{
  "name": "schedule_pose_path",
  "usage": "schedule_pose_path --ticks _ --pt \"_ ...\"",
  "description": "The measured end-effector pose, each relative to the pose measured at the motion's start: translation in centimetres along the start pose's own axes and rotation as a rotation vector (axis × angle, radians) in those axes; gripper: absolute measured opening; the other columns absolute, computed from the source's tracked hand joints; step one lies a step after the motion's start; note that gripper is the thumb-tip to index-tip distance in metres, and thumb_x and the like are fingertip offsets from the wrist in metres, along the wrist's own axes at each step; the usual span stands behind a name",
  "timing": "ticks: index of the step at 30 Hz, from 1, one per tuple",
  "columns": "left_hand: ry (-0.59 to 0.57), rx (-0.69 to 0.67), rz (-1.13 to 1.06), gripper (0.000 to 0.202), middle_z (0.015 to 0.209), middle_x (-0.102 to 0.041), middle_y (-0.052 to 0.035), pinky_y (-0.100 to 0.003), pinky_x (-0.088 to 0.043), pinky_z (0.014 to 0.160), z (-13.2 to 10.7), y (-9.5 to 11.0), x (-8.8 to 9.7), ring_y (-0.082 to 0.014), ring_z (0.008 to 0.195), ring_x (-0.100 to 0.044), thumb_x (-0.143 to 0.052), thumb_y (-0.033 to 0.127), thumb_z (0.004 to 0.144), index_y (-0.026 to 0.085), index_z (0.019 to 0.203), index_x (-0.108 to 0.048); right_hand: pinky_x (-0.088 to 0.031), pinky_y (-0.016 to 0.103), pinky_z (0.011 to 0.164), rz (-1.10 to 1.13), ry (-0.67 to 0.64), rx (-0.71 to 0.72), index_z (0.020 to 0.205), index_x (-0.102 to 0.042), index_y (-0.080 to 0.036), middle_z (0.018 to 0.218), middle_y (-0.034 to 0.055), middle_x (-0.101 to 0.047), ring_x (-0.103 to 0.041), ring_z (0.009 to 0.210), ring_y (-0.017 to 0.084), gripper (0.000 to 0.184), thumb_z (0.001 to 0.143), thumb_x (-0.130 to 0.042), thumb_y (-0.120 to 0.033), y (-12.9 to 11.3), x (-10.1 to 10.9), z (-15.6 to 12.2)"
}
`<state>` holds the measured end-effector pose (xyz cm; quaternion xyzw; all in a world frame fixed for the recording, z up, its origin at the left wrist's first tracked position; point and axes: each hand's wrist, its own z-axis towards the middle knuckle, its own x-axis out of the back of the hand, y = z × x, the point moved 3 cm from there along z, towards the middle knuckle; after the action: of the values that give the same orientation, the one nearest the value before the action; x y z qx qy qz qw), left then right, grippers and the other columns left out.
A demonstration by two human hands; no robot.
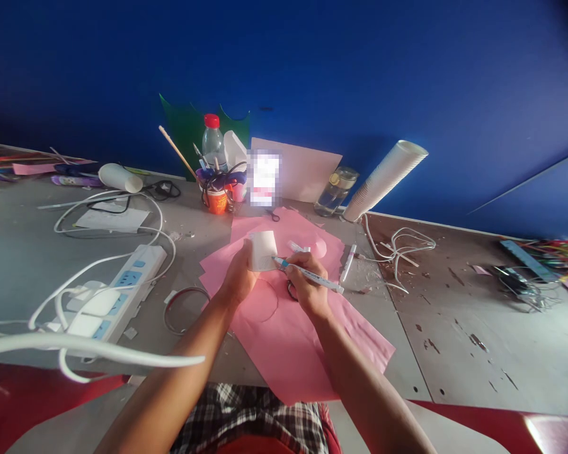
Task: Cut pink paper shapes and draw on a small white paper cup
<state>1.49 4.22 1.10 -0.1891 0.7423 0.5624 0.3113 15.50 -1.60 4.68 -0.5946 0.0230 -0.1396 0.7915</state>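
Note:
My left hand [239, 274] is closed round a white paper cup [262, 250], held on its side above pink paper sheets [284, 340]. My right hand [307, 284] grips a white marker pen [307, 274] with a blue tip, and the tip touches the cup's side. A cut circle outline shows in the pink paper just below my hands. Scissors lie partly hidden under my right hand.
A white power strip [118, 296] with plugs and white cables [89, 353] lies at left. A tape ring [182, 309] sits beside the paper. A pen holder [216, 192], water bottle [213, 144], glass jar [335, 190] and paper cup stack [385, 180] stand at the back.

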Motion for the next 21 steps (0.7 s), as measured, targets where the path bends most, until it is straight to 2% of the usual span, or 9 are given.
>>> schedule_pose_path --ticks 5,9,13,17,21 --pt "-0.006 -0.005 0.004 0.050 0.085 -0.073 -0.0088 -0.034 -0.053 0.086 0.00 -0.04 0.15 -0.0234 0.090 -0.071 -0.049 0.058 0.097 0.013 0.099 -0.070 -0.052 0.036 0.070 0.058 -0.040 -0.003 0.080 -0.063 -0.025 0.087 0.0032 -0.074 -0.066 0.079 0.021 0.005 0.080 -0.062 -0.030 0.11 -0.21 0.04" --pt "-0.013 -0.001 0.009 0.051 0.084 -0.073 -0.0095 -0.034 -0.053 0.085 -0.02 0.06 0.06 -0.0242 0.091 -0.071 -0.048 0.058 0.097 0.013 0.099 -0.069 -0.054 0.039 0.077 0.089 -0.058 0.011 0.079 -0.063 -0.026 0.080 0.0019 -0.072 -0.069 0.084 0.023 0.004 0.079 -0.063 -0.030 0.28 -0.29 0.11" --pt "0.011 0.014 0.003 0.049 0.082 -0.072 -0.0088 -0.034 -0.053 0.085 0.02 0.02 0.15 -0.0244 0.091 -0.071 -0.049 0.058 0.097 0.013 0.099 -0.068 -0.053 0.039 0.073 0.081 -0.095 0.019 0.078 -0.064 -0.027 0.075 0.0000 -0.068 -0.066 0.077 0.022 0.003 0.077 -0.062 -0.029 0.33 -0.32 0.08" --pt "-0.015 0.000 -0.006 0.049 0.085 -0.073 -0.0083 -0.035 -0.053 0.086 0.08 -0.13 0.38 -0.0238 0.091 -0.071 -0.049 0.059 0.097 0.014 0.101 -0.069 -0.051 0.037 0.068 0.066 -0.129 0.012 0.076 -0.065 -0.028 0.067 -0.0013 -0.063 -0.061 0.070 0.021 0.003 0.076 -0.062 -0.028 0.37 -0.40 0.02" --pt "-0.020 0.006 -0.015 0.050 0.086 -0.073 -0.0087 -0.035 -0.053 0.086 0.15 -0.19 0.41 -0.0239 0.091 -0.071 -0.050 0.060 0.096 0.014 0.103 -0.069 -0.048 0.034 0.063 0.099 -0.118 -0.018 0.076 -0.064 -0.027 0.066 -0.0013 -0.060 -0.058 0.066 0.020 0.004 0.076 -0.063 -0.030 0.80 -0.42 0.13"
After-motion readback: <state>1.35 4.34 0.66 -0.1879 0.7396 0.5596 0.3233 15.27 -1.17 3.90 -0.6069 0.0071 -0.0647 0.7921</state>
